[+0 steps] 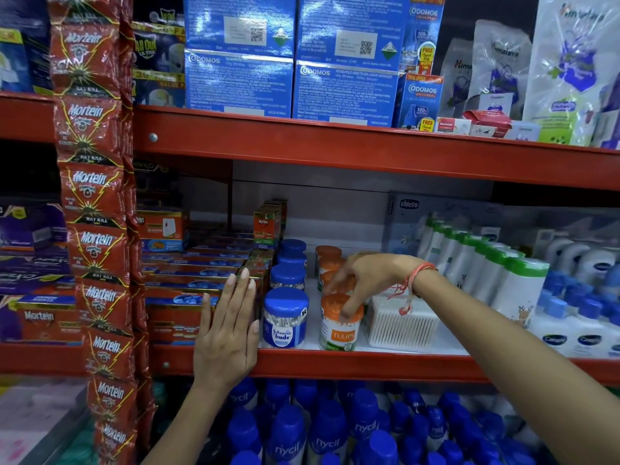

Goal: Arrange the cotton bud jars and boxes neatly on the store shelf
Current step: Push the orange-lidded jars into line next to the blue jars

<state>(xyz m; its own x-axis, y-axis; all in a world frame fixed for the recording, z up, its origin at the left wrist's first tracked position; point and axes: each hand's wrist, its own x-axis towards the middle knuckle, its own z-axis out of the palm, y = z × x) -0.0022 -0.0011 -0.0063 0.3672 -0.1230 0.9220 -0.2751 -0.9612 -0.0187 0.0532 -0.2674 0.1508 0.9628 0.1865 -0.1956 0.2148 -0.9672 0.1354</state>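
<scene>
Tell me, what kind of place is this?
Most likely a shop. Red metal shelves are packed with many copies of the same goods: rows of blue-lidded cotton bud jars, orange-lidded jars, and hanging strips of Mortein packets.

A shop aisle: stocked retail shelving seen close up.

Red metal shelves (335, 152) hold rows of identical packaged goods, fronts facing out. A hanging strip of red Mortein Rat Kill sachets (94, 203) runs down the left. Blue Odomos boxes (292, 58) stack on the top shelf beside Himalaya pouches (503, 62). The middle shelf carries Mortein cartons (188, 290), blue-lidded Johnson's buds jars (285, 317), orange-lidded Tulips jars (339, 323) and green-capped white bottles (486, 270). Below stand many blue-capped Nycil bottles (328, 431).
</scene>
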